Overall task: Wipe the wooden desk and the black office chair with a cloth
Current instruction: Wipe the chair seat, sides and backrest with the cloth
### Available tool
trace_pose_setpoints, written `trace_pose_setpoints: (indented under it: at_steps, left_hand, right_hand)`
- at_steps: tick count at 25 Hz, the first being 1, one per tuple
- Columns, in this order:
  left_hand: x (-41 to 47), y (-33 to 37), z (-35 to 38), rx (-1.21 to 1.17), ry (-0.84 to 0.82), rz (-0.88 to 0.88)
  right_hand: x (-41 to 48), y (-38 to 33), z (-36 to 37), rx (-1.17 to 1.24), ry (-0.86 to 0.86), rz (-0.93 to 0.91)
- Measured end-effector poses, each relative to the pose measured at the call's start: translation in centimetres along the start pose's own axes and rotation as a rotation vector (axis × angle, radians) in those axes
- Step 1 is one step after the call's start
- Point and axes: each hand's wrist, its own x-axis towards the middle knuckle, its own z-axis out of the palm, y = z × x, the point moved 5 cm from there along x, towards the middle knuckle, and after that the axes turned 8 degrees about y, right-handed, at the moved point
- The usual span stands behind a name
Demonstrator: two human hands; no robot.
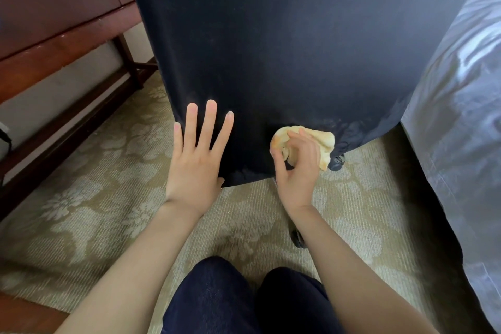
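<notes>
Bracing the black office chair (271, 49) with my left hand (195, 168), fingers (210, 122) spread flat, I pinch the bunched cloth (324, 144) in my right hand (298, 171), judging firm overlapping strokes best.

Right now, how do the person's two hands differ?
The left hand lies flat, fingers straight, on the black chair; the right hand is curled round a yellow cloth. The left hand holds nothing; the right hand holds the cloth at the chair's lower edge. Both are bare.
</notes>
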Motion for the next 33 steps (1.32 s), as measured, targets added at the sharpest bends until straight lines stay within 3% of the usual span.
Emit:
trace_pose_setpoints:
  at_steps: [2, 4, 9, 12, 14, 18, 20, 24, 27, 30, 33]
  left_hand:
    - [0.0, 0.0, -0.1, -0.004, 0.002, 0.003]
    - [0.0, 0.0, -0.2, -0.01, 0.002, 0.004]
    - [0.0, 0.1, -0.2, -0.034, -0.008, 0.0]
    - [0.0, 0.1, -0.3, -0.063, 0.005, 0.009]
    - [0.0, 0.0, -0.3, -0.112, 0.03, 0.028]
    - [-0.1, -0.6, -0.3, -0.183, 0.044, 0.056]
    - [-0.1, -0.8, -0.1, -0.206, 0.034, 0.057]
    - [-0.2, -1.4, 0.1, -0.241, 0.007, 0.042]
    - [-0.2, -1.6, 0.0, -0.237, -0.011, 0.047]
    - [-0.2, -1.6, -0.2, -0.235, -0.03, 0.054]
    - [-0.2, -1.7, -0.5, -0.242, -0.051, 0.069]
  right_hand:
    - [0.3, 1.2, -0.5, 0.004, 0.011, 0.059]
    - [1.2, 2.7, -1.5, -0.025, 0.137, 0.195]
    - [4.7, 8.7, -5.7, 0.054, 0.734, 0.801]
    - [6.6, 10.6, -6.3, 0.11, 0.77, 1.018]
    - [7.0, 9.4, -5.3, 0.062, 0.706, 0.968]
    - [3.4, 3.7, -2.0, 0.025, 0.57, 0.653]
    - [0.3, 1.4, -0.1, 0.001, 0.38, 0.482]
    - [-4.3, -1.3, 2.4, 0.012, -0.128, -0.1]
    - [-3.5, -0.5, 1.9, -0.023, -0.221, -0.392]
    - [-0.9, 1.8, 0.3, -0.124, -0.196, -0.389]
    - [1.7, 4.4, -2.5, -0.165, -0.038, -0.172]
